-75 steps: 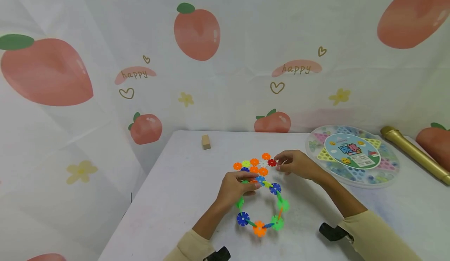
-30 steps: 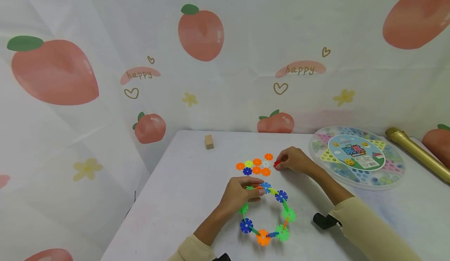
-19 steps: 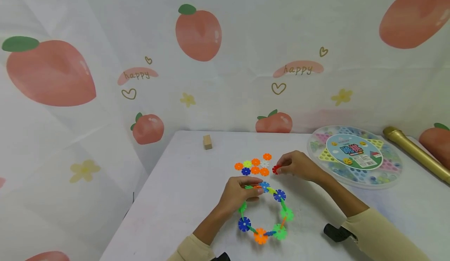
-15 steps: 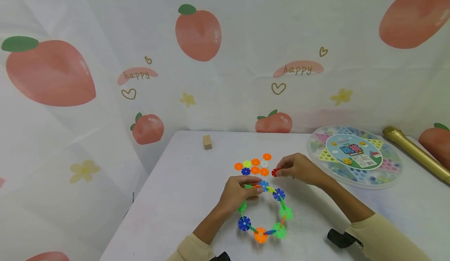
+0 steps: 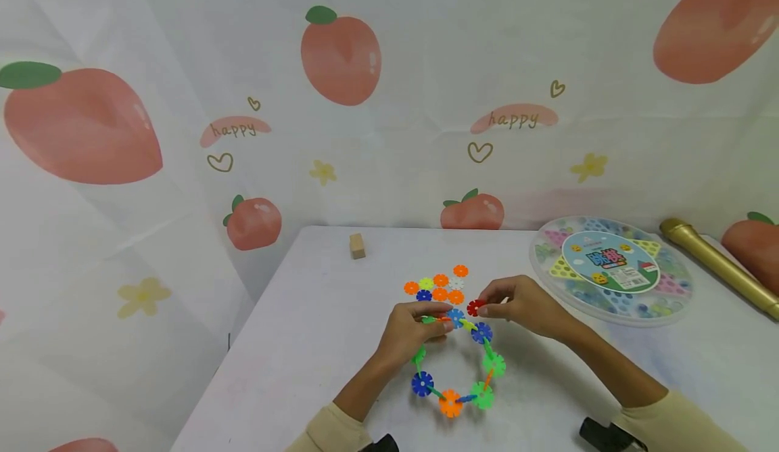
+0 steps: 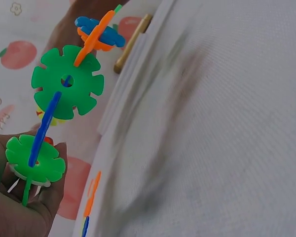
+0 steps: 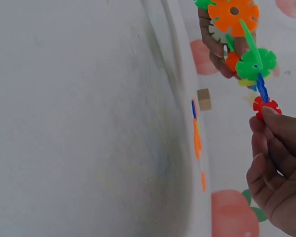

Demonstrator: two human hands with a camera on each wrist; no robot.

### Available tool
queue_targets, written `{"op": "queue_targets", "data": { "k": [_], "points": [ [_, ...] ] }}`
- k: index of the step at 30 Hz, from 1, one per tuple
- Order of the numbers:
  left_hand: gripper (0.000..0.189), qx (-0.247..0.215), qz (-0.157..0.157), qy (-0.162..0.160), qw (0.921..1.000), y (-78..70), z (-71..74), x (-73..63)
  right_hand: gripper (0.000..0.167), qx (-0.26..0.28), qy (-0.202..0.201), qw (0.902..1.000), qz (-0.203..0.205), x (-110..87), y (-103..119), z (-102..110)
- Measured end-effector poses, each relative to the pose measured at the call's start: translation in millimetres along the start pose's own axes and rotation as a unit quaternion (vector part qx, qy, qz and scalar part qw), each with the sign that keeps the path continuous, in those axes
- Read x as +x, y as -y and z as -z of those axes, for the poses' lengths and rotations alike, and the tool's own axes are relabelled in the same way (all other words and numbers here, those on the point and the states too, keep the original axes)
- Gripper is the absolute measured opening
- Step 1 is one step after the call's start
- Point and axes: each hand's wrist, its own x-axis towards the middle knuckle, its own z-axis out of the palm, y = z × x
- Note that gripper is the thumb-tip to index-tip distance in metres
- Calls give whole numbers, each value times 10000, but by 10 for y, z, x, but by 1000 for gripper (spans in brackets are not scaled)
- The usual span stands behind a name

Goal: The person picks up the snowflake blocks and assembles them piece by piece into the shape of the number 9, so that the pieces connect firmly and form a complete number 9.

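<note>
A ring of interlocking plastic snowflake discs point(image 5: 451, 404), in blue, green, orange and yellow, hangs from my left hand point(image 5: 404, 332). That hand pinches the ring's far-left part between thumb and fingers, covering some discs there. My right hand point(image 5: 528, 308) pinches a red snowflake disc point(image 5: 473, 308) between thumb and fingertips, just beyond the ring's light blue disc point(image 5: 455, 318). In the right wrist view the red disc point(image 6: 49, 140) cannot be judged as joined or apart; a blue ring disc point(image 7: 262, 89) overlaps its edge.
Several loose snowflake discs point(image 5: 441, 281), mostly orange, lie flat on the white table point(image 5: 304, 344) beyond the ring. A small wooden block point(image 5: 357, 245) sits at the back left. At the back right are a round clear game case point(image 5: 610, 262) and a gold microphone point(image 5: 718, 266).
My right hand has taken the red disc from beside the loose discs and brought it nearer, to the ring's far side. My left hand keeps its hold on the ring.
</note>
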Motion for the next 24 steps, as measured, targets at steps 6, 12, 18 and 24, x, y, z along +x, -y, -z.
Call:
{"op": "queue_targets", "data": {
  "k": [6, 12, 18, 24],
  "points": [
    [26, -67, -86, 46, 9999, -8, -5, 1, 11, -52, -5, 9997, 232, -65, 23, -27],
    [25, -103, -72, 49, 9999, -45, -34, -16, 9, -49, -90, 9994, 328, -115, 49, -58],
    [24, -91, -103, 62, 9999, -62, -40, -23, 4, 109, -179, 9988, 448, -130, 14, -96],
    [22, 135, -94, -7, 9999, -76, -40, -15, 6, 167, -214, 9971, 707, -143, -5, -121]
  ]
}}
